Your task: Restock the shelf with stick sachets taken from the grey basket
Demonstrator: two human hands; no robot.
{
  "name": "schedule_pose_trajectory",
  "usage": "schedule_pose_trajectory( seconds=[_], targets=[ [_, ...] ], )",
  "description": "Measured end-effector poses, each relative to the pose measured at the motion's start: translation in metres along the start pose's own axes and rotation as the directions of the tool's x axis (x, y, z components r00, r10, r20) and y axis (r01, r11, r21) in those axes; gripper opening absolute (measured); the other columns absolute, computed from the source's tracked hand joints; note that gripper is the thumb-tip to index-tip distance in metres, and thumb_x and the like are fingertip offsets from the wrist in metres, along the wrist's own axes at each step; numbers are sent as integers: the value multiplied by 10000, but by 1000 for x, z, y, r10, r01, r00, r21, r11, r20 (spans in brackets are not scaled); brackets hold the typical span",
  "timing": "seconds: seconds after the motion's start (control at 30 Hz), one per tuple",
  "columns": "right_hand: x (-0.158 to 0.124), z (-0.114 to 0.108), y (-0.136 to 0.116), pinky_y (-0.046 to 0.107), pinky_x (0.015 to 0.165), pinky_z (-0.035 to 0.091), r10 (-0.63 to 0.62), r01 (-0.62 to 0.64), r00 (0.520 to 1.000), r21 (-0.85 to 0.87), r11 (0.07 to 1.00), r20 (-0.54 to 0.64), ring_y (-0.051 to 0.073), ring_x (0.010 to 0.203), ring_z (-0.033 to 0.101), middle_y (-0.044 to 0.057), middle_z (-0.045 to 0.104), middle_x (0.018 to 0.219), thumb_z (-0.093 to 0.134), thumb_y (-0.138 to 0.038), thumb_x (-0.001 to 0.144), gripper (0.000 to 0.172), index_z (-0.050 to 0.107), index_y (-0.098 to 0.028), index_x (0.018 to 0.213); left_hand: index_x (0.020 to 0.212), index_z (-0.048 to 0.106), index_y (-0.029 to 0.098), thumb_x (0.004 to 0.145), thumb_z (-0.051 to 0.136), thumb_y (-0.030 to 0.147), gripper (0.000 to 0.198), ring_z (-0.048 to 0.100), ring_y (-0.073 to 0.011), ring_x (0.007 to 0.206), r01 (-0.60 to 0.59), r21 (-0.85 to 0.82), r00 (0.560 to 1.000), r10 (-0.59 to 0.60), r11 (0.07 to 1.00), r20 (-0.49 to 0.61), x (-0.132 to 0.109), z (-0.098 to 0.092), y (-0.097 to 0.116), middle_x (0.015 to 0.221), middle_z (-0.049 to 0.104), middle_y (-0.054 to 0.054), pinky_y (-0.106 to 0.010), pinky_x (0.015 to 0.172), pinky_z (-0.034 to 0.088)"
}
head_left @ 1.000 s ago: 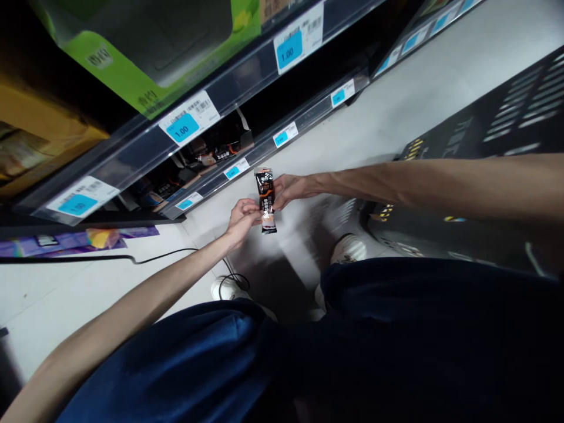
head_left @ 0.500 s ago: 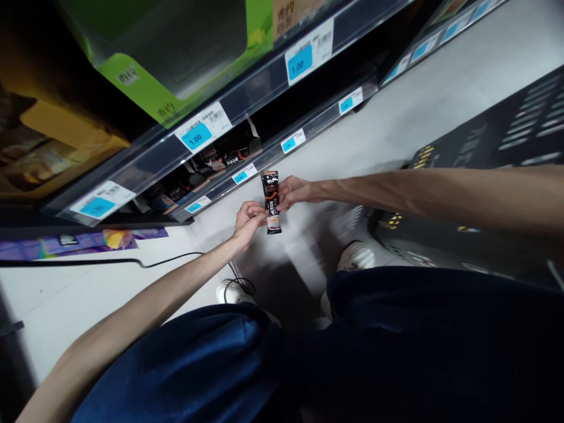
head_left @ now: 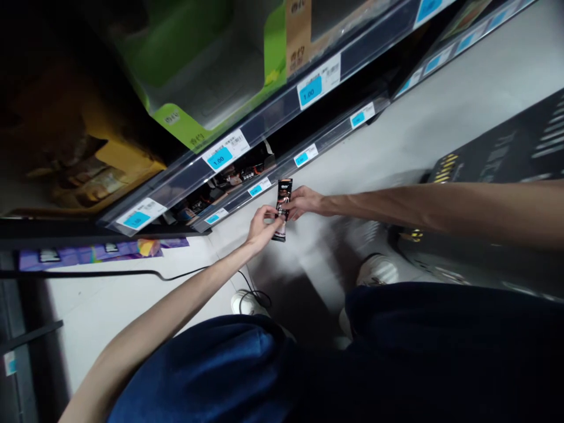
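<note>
A small black packet [head_left: 284, 189] with orange and pale print hangs upright between my two hands, in front of the lowest shelf edge. My left hand [head_left: 264, 225] pinches its lower left side, the thumb lying across the front. From the right, my right hand [head_left: 304, 202] grips the packet near its middle, thumb on the front face. Similar dark packets [head_left: 247, 173] lie in an opened box on the bottom shelf [head_left: 326, 143], just behind and left of the held one.
Above is a shelf with price labels [head_left: 224, 154], a green box [head_left: 176, 120] and a yellow box [head_left: 127, 158]. Purple packaging [head_left: 88, 254] lies at the left near a black cable [head_left: 110, 274]. A dark box [head_left: 493, 158] stands on the floor at right. My shoes [head_left: 378, 270] are below.
The whole view has shifted, so shelf and hands appear further right and lower. My left thumb now reaches further across the packet's front, and my right thumb also covers more of it.
</note>
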State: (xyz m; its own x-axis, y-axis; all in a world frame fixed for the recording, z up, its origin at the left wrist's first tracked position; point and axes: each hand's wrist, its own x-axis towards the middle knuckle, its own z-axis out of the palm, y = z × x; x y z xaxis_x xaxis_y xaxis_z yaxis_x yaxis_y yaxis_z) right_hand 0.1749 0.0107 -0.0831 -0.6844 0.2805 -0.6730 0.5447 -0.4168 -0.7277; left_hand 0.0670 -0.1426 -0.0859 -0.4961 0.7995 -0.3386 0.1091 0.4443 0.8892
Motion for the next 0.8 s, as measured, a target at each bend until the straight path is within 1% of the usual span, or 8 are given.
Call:
schedule_pose_trajectory(
  seconds=[0.07, 0.13, 0.23, 0.3, 0.47, 0.6, 0.7, 0.8],
  targets=[
    [-1, 6, -4, 299, 609, 608, 2, 0, 1000, 55, 998, -23, 205, 612, 701, 90, 707, 634, 814, -260, 748, 205, 679, -108, 777, 889, 584, 205, 657, 774, 306, 317, 594, -166, 908, -59, 152, 998, 56, 987, 21, 3, -5, 5, 1043, 558, -42, -271, 730, 484],
    [-6, 12, -11, 312, 644, 613, -13, 12, 1000, 119, 993, 3, 206, 628, 705, 97, 709, 649, 809, -287, 759, 235, 654, -112, 777, 922, 564, 211, 617, 791, 259, 383, 598, -166, 873, -112, 243, 994, 106, 964, 39, 6, -12, 12, 1059, 554, -44, -267, 685, 480],
    [-15, 17, -24, 308, 688, 608, -77, 66, 995, 170, 983, 56, 213, 743, 720, 100, 722, 736, 845, -373, 714, 338, 622, -130, 788, 921, 532, 221, 625, 725, 159, 359, 598, -160, 822, -169, 297, 985, 155, 940, 70, 14, -24, 22, 975, 595, -23, -246, 629, 454],
    [-19, 18, -32, 299, 704, 599, -116, 102, 990, 158, 982, 77, 211, 806, 718, 101, 729, 824, 848, -427, 696, 387, 618, -140, 815, 899, 532, 223, 629, 668, 110, 323, 602, -160, 810, -179, 312, 984, 171, 933, 52, 21, -33, 30, 915, 613, -8, -242, 627, 440],
    [-22, 16, -36, 301, 686, 574, -96, 84, 977, 65, 994, 192, 201, 813, 708, 130, 711, 1086, 765, -511, 758, 427, 646, -149, 950, 840, 567, 223, 643, 603, 94, 238, 604, -170, 819, -216, 407, 957, 275, 887, -91, 43, -53, 55, 880, 630, 3, -275, 735, 445],
    [-25, 14, -29, 313, 658, 558, 1, 4, 969, -19, 1000, 248, 217, 792, 704, 144, 718, 1072, 742, -514, 762, 409, 647, -159, 940, 874, 602, 235, 654, 592, 96, 259, 575, -196, 789, -229, 541, 937, 334, 810, -105, 57, -73, 76, 814, 606, 1, -315, 823, 443],
    [-27, 12, -25, 312, 647, 551, 31, -14, 964, -65, 998, 265, 224, 803, 702, 142, 720, 1060, 736, -460, 767, 332, 658, -169, 905, 950, 601, 237, 663, 614, 115, 313, 595, -270, 900, -174, 633, 941, 317, 754, -119, 66, -89, 83, 863, 617, -38, -378, 909, 432],
    [-30, 10, -25, 311, 632, 548, 29, -1, 961, -98, 995, 276, 228, 814, 701, 141, 717, 1072, 708, -395, 785, 253, 667, -171, 895, 934, 579, 234, 647, 642, 118, 315, 573, -351, 1071, -107, 624, 955, 254, 774, -151, 75, -102, 82, 915, 633, -81, -446, 1011, 386]
  ],
)
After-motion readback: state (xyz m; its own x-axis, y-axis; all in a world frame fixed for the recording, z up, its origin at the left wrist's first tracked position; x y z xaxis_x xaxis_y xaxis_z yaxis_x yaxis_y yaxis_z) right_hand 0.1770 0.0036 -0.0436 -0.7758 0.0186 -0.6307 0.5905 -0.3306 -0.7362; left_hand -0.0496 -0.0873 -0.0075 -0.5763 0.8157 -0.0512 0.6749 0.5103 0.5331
